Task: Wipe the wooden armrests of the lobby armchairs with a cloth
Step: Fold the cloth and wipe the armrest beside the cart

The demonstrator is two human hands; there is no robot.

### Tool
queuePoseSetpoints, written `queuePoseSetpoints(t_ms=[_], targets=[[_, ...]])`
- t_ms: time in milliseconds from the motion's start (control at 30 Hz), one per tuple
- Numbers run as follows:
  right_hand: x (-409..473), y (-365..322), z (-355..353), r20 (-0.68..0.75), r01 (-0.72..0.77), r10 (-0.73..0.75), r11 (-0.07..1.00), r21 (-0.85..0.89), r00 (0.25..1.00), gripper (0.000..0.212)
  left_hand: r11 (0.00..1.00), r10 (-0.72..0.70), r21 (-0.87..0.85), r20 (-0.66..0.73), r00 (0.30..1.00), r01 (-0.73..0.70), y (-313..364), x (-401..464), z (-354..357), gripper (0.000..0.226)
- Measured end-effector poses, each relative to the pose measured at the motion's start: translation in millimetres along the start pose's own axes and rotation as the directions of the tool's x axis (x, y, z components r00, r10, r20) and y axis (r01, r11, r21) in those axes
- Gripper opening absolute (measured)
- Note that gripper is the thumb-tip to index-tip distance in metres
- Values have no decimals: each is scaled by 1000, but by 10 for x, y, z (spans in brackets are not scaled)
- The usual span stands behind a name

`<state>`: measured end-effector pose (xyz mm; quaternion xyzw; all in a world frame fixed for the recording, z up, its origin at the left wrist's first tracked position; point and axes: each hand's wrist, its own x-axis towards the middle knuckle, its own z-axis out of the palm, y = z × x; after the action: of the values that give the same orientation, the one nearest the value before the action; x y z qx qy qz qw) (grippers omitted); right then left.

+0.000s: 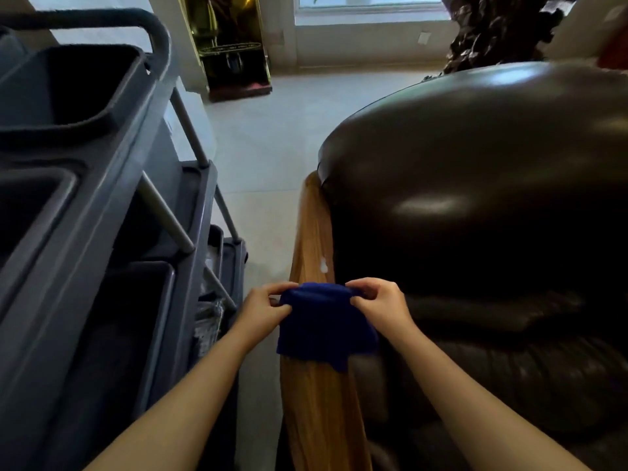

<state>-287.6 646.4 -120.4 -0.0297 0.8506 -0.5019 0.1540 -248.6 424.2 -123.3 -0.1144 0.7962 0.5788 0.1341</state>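
Note:
A dark blue cloth (326,322) hangs over the light wooden armrest (314,232) of a dark brown leather armchair (482,185). My left hand (265,305) pinches the cloth's upper left corner. My right hand (379,302) pinches its upper right corner. The cloth is stretched between both hands and hides a stretch of the armrest. A small white spot (324,265) sits on the wood just beyond the cloth. The armrest runs from the bottom of the view up to the chair's back.
A grey cleaning cart (112,205) with dark bins stands close on the left, with a narrow strip of pale tiled floor (265,154) between it and the armrest. A gold-framed stand (231,45) and a window wall are farther back.

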Motion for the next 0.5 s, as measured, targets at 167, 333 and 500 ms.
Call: queuePoseSetpoints(t_ms=[167, 333, 500], targets=[[915, 180, 75, -65, 78, -79, 997, -15, 995, 29, 998, 60, 38, -69, 996, -57, -49, 754, -57, 45], [1354, 269, 244, -177, 197, -204, 979, -59, 963, 48, 954, 218, 276, -362, 906, -119, -74, 1129, -24, 54], [1050, 619, 718, -127, 332, -435, 817, -471, 891, 54, 676, 491, 720, -284, 823, -155, -415, 975, 423, 60]])
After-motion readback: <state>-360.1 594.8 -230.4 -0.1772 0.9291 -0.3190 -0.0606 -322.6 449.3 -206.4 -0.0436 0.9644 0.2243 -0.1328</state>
